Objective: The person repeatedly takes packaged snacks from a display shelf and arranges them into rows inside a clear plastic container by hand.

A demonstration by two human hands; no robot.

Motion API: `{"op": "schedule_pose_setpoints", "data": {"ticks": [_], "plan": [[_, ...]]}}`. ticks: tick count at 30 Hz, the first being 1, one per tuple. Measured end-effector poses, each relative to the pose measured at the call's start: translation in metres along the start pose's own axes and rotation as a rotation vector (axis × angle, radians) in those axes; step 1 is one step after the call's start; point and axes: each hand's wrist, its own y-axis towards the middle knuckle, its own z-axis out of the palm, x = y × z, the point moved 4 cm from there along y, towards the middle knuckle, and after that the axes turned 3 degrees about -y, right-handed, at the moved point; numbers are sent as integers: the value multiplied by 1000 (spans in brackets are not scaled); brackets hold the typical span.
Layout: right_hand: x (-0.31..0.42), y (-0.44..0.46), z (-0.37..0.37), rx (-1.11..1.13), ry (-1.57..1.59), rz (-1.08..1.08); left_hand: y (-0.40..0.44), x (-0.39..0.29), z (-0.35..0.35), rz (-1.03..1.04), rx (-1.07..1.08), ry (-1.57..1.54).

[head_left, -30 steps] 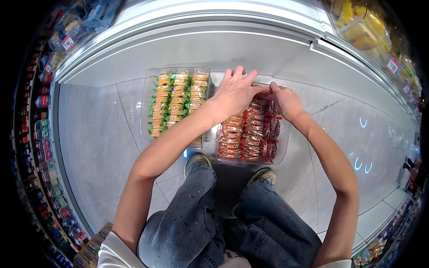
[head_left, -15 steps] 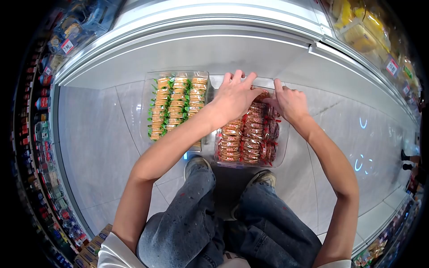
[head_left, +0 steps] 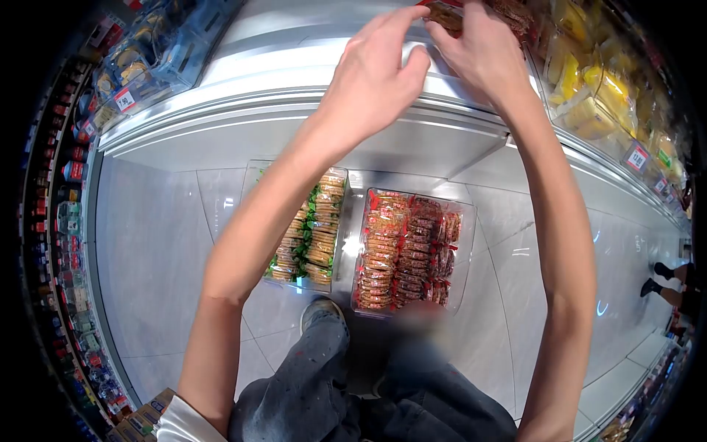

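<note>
Both my hands are raised over the white shelf at the top of the view. My right hand (head_left: 482,48) is closed at a red-wrapped brown snack packet (head_left: 445,16), its thumb against the packet. My left hand (head_left: 379,70) has its fingers apart, the fingertips near the packet's left edge and nothing in its grasp. Below on the floor is a clear bin of red-wrapped brown snacks (head_left: 409,250) in rows. Left of it, partly hidden by my left forearm, stands a clear bin of pale round snacks with green wrapping (head_left: 320,228).
Yellow packages (head_left: 611,92) fill the shelf at the upper right, and blue containers (head_left: 158,55) stand at the upper left. Cardboard boxes (head_left: 140,420) are at the lower left. Another person's legs (head_left: 666,283) show at the far right.
Both hands have moved up from the right floor bin to the shelf, and a red-wrapped packet is now up there at my fingers. The bins appear lower in view.
</note>
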Motion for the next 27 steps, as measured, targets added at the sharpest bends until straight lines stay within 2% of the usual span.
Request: {"op": "schedule_pose_setpoints", "data": {"ticks": [1,4,6,7,10,13,16,17,18,20,21,22,23,27], "plan": [[-1,5,7,-5,-5,-73,2,4,-2,46,99,-35],[-13,40,55,-74,-62,-278,2,-12,-15,-119,108,-181],[-19,54,77,-194,-156,-393,-7,0,-17,-93,89,-106],[-20,54,79,-228,-233,-400,-10,4,-19,-79,79,-68],[-21,45,72,-212,-393,-423,-14,-2,-27,-334,180,-133],[-20,40,48,-9,-397,-351,-18,9,-24,-282,167,-155],[-2,7,-9,-29,237,-379,-19,6,-21,-128,69,-203],[-2,4,-19,101,333,-248,-18,-5,-24,-106,57,-204],[-9,-6,-17,182,472,-276,-16,-23,-28,-85,47,-205],[-39,-27,-15,340,747,-323,-13,-35,-26,-177,78,-382],[-42,-37,-16,470,830,-298,-13,-34,-20,-291,121,-556],[-45,-48,-17,488,838,-281,-16,-32,-13,-411,165,-730],[-47,-57,-19,505,844,-268,-20,-30,-8,-461,238,-736],[-52,-95,-10,603,884,-108,-44,-35,3,-430,367,-561]]}}
